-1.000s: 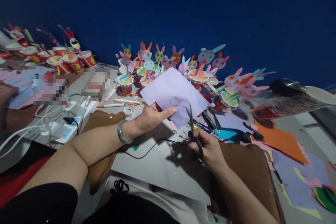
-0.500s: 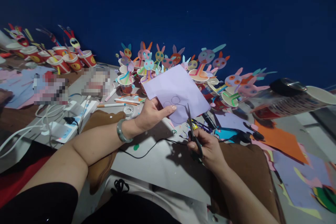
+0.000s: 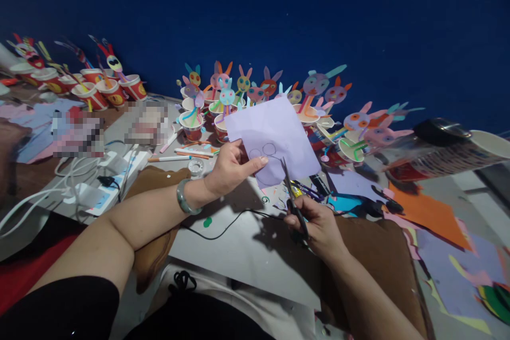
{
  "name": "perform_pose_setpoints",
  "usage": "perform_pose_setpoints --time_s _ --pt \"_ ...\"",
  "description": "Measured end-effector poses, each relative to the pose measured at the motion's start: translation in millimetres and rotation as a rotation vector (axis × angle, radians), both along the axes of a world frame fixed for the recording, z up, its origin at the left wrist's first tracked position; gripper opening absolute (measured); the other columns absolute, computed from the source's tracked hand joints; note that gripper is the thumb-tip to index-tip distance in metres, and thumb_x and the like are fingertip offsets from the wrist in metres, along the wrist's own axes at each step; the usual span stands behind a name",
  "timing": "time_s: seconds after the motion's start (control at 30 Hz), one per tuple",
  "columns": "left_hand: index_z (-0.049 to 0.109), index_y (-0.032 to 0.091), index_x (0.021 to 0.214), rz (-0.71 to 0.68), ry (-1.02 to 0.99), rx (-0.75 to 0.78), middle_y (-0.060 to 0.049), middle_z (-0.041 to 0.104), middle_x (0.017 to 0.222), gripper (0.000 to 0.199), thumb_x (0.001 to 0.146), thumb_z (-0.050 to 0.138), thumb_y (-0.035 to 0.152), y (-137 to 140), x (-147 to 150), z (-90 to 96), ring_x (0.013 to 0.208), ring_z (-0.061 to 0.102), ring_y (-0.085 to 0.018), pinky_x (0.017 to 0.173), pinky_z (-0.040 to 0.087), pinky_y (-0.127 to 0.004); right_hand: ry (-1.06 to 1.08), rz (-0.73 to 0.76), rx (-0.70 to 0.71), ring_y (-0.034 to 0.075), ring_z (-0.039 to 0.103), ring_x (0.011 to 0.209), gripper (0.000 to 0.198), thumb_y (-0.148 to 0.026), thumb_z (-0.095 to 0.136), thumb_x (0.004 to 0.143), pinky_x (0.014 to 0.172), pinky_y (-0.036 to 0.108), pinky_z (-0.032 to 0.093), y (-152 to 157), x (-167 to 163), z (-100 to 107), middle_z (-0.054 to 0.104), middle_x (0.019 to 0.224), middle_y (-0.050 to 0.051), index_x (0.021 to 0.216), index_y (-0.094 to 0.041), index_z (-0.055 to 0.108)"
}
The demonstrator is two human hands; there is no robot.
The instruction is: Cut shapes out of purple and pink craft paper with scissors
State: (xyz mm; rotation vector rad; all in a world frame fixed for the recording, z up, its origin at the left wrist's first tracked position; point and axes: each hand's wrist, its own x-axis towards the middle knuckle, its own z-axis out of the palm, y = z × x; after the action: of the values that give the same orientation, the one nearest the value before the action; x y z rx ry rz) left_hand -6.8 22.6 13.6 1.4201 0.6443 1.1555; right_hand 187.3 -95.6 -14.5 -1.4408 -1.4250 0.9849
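Behind everything in front of you stands the blue wall (image 3: 255, 16), and below it your worktop (image 3: 223, 257) spreads out, with a brown pad (image 3: 374, 255) under your right forearm. A cluster of paper rabbits (image 3: 314, 84) in cups lines the far side, and orange paper (image 3: 432, 212) lies off to the right. The lilac sheet (image 3: 274, 125) is up in the air, tilted, between your hands and the rabbits. Your left hand (image 3: 229, 170) pinches its near left edge, thumb on top, fingers mostly hidden behind. Your right hand (image 3: 316, 223) is wrapped around the handles of the scissors (image 3: 291, 191), whose tip lies over the sheet beside a drawn curve; how far the blades are parted, you cannot tell from here. Drawn circles (image 3: 269, 149) sit near your thumb.

You appear to be cutting along the outline. That calls for a steady sheet, turned to feed the curve into the blades.
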Motion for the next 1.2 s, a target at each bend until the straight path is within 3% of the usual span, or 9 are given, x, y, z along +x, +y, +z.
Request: perform_pose_setpoints --time_s 0.23,0.6,1.2 --pt "0.066 0.013 0.094 -0.008 0.003 0.006 -0.008 0.076 0.086 0.036 0.072 0.078 0.039 0.6 1.1 -1.2 0.075 0.070 -0.016 0.067 0.058 -0.025 -0.006 0.033 -0.019 0.011 0.043 0.051 0.046 -0.056 0.081 0.064 0.046 0.023 0.035 -0.4 -1.4 6.1 0.054 0.055 -0.002 0.062 -0.021 0.052" --pt "0.067 0.012 0.100 -0.122 -0.010 -0.031 -0.012 0.076 0.100 0.037 0.073 0.077 0.034 -2.2 2.1 -5.6 0.088 0.073 -0.020 0.076 0.060 -0.028 0.014 0.070 -0.057 0.012 0.045 0.054 0.048 -0.062 0.076 0.067 0.048 0.025 0.038 -1.9 3.2 0.8 0.056 0.060 0.000 0.065 -0.020 0.053" --pt "0.066 0.012 0.100 -0.132 -0.021 -0.009 -0.011 0.076 0.098 0.038 0.073 0.077 0.036 -2.2 1.6 -4.0 0.086 0.073 -0.021 0.074 0.060 -0.029 0.027 0.061 -0.070 0.011 0.041 0.050 0.050 -0.064 0.077 0.067 0.046 0.024 0.034 -1.4 5.9 1.2 0.050 0.055 -0.003 0.063 -0.020 0.054"
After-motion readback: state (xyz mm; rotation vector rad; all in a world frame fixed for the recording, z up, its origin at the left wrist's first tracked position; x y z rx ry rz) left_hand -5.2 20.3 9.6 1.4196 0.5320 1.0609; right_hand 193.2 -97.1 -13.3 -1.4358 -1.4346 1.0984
